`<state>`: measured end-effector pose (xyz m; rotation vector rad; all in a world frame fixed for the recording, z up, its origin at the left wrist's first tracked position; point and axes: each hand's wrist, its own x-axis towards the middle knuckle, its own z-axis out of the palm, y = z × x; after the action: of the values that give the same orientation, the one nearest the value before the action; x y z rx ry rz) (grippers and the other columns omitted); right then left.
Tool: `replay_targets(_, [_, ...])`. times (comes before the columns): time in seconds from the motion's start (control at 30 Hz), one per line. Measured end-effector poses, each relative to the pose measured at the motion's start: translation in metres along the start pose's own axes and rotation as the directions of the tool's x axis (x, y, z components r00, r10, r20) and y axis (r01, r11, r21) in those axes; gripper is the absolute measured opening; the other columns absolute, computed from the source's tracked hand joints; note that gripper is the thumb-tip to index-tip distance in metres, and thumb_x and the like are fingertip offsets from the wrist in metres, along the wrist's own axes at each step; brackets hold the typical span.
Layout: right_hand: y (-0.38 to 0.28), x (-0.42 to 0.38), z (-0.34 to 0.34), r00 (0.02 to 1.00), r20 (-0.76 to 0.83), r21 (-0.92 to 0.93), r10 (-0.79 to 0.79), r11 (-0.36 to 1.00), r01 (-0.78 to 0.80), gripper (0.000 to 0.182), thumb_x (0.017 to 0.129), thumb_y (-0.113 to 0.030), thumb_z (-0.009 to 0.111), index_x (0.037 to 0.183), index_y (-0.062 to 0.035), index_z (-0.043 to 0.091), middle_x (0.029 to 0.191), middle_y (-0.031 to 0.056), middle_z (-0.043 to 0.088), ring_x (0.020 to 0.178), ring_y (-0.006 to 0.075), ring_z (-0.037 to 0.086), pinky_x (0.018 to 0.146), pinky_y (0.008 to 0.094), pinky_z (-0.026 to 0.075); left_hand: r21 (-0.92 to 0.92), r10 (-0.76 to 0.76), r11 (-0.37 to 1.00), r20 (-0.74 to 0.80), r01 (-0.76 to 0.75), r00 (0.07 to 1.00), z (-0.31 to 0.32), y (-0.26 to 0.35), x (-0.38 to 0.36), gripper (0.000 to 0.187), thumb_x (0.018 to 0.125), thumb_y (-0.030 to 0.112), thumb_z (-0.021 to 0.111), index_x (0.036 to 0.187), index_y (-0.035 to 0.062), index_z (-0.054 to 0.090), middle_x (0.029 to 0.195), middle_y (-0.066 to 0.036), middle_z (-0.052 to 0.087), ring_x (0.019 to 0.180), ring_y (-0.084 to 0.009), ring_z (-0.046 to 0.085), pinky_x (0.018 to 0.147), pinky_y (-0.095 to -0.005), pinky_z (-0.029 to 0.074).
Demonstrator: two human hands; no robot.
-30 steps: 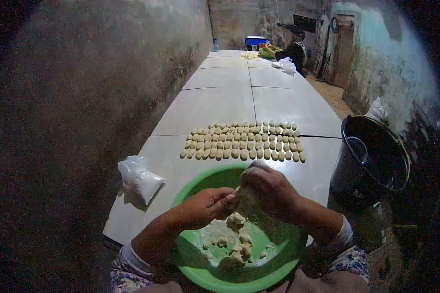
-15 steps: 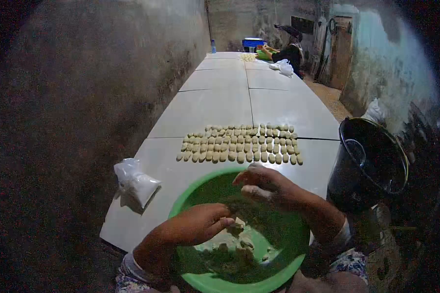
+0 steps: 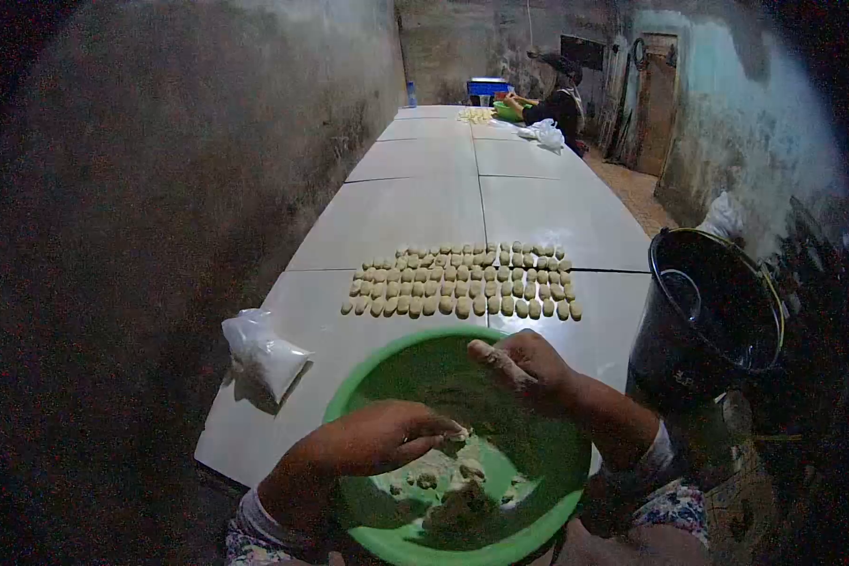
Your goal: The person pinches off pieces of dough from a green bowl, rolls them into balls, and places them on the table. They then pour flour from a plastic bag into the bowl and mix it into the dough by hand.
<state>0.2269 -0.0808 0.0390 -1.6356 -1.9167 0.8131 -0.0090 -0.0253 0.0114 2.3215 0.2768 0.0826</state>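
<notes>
A wide green basin (image 3: pixel 349 394) is in front of me at the near end of the table, with pale dough (image 3: pixel 457 509) and loose floury scraps in its bottom. My left hand (image 3: pixel 396 436) reaches over the left side of the basin, fingers drawn together and floury at the tips; what they pinch, if anything, is too small to make out. Over the far right rim, my right hand (image 3: pixel 528 363) is raised, fingers curled and coated with flour; its palm is hidden. Just beyond the basin lie rows of small oval dough pieces (image 3: pixel 462 283).
A clear plastic bag of white powder (image 3: pixel 266 357) lies at the table's left edge. At the right stands a large black bucket (image 3: pixel 674 330). Another person (image 3: pixel 561 99) works at the far end of the long white table (image 3: pixel 396 217), beside a blue crate (image 3: pixel 488 86).
My right hand has turned and dropped slightly, its floury fingers now pointing up and left. My left hand's fingertips have extended a little to the right over the dough.
</notes>
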Motion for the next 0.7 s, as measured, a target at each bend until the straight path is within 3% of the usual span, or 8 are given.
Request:
replay_targets(0.1, [0.004, -0.002, 0.002, 0.995, -0.077, 0.092, -0.061, 0.993, 0.068, 0.050, 0.093, -0.046, 0.042, 0.081, -0.0014, 0.061, 0.066, 0.0194, 0.057, 0.058, 0.0247, 0.056, 0.060, 0.0410, 0.044, -0.026, -0.069, 0.997, -0.057, 0.068, 0.996, 0.001, 0.013, -0.001, 0.034, 0.094, 0.024, 0.048, 0.120, 0.0031, 0.055, 0.117, -0.021, 0.054, 0.102, -0.0335, 0.057, 0.088, -0.0388, 0.045])
replay_targets(0.17, [0.002, 0.003, 0.011, 0.958, -0.177, 0.089, -0.227, 0.965, 0.245, 0.044, 0.094, -0.039, 0.044, 0.082, 0.0013, 0.057, 0.071, 0.0073, 0.054, 0.064, 0.0160, 0.047, 0.061, 0.0328, 0.041, -0.003, -0.005, 1.000, -0.098, 0.005, 0.995, 0.004, -0.003, 0.003, 0.033, 0.095, 0.025, 0.047, 0.117, 0.0031, 0.057, 0.120, -0.021, 0.052, 0.102, -0.0354, 0.056, 0.088, -0.0386, 0.045])
replay_targets(0.23, [0.013, 0.014, 0.028, 1.000, 0.000, 0.543, 0.006, 0.840, -0.005, 0.040, 0.096, -0.034, 0.041, 0.099, 0.0021, 0.059, 0.087, 0.0120, 0.058, 0.080, 0.0203, 0.054, 0.078, 0.0318, 0.044, 0.090, 0.034, 0.995, -0.022, -0.032, 0.999, 0.003, -0.013, 0.003, 0.031, 0.094, 0.026, 0.048, 0.113, 0.0039, 0.060, 0.114, -0.020, 0.055, 0.099, -0.0348, 0.056, 0.086, -0.0384, 0.045])
replay_targets(0.37, [0.015, 0.014, 0.030, 0.990, 0.134, 0.622, -0.038, 0.781, -0.054, 0.037, 0.097, -0.025, 0.037, 0.116, 0.0001, 0.055, 0.103, 0.0134, 0.062, 0.093, 0.0198, 0.058, 0.089, 0.0315, 0.044, 0.084, -0.002, 0.996, 0.012, 0.001, 1.000, -0.006, 0.008, -0.002, 0.027, 0.090, 0.026, 0.056, 0.106, 0.0053, 0.064, 0.100, -0.017, 0.060, 0.094, -0.0321, 0.058, 0.080, -0.0394, 0.047])
replay_targets(0.5, [0.003, 0.002, 0.016, 0.994, 0.112, 0.542, -0.001, 0.838, -0.060, 0.022, 0.090, -0.015, 0.052, 0.108, -0.0031, 0.058, 0.096, 0.0113, 0.063, 0.081, 0.0218, 0.062, 0.077, 0.0346, 0.049, 0.069, -0.007, 0.998, -0.103, 0.014, 0.995, 0.001, -0.004, 0.001, 0.033, 0.086, 0.024, 0.061, 0.111, 0.0023, 0.059, 0.098, -0.018, 0.059, 0.092, -0.0324, 0.059, 0.080, -0.0392, 0.047])
replay_targets(0.57, [0.012, 0.003, 0.025, 0.995, 0.062, 0.458, -0.079, 0.888, 0.042, 0.021, 0.087, -0.013, 0.055, 0.105, -0.0024, 0.058, 0.095, 0.0124, 0.062, 0.081, 0.0247, 0.062, 0.076, 0.0360, 0.049, -0.022, 0.013, 1.000, -0.079, -0.015, 0.997, 0.000, -0.001, 0.001, 0.038, 0.089, 0.024, 0.058, 0.121, 0.0042, 0.052, 0.110, -0.016, 0.057, 0.098, -0.0285, 0.056, 0.082, -0.0390, 0.048])
replay_targets(0.6, [0.016, 0.002, 0.028, 0.987, 0.018, 0.362, -0.162, 0.921, 0.145, 0.019, 0.085, -0.011, 0.058, 0.102, -0.0018, 0.057, 0.093, 0.0134, 0.061, 0.082, 0.0277, 0.062, 0.075, 0.0374, 0.049, -0.277, -0.050, 0.961, -0.258, -0.025, 0.965, 0.001, 0.008, 0.004, 0.041, 0.090, 0.024, 0.056, 0.125, 0.0045, 0.046, 0.118, -0.014, 0.052, 0.104, -0.0264, 0.053, 0.086, -0.0376, 0.046])
replay_targets(0.7, [0.012, 0.005, 0.025, 0.955, -0.092, 0.067, -0.283, 0.955, 0.289, 0.034, 0.092, -0.029, 0.050, 0.112, -0.0031, 0.056, 0.109, 0.0158, 0.059, 0.096, 0.0293, 0.060, 0.089, 0.0407, 0.044, -0.753, -0.279, 0.639, -0.419, -0.158, 0.864, -0.020, 0.023, 0.019, 0.054, 0.097, 0.033, 0.043, 0.138, 0.0022, 0.025, 0.138, -0.013, 0.036, 0.124, -0.0219, 0.036, 0.104, -0.0364, 0.029])
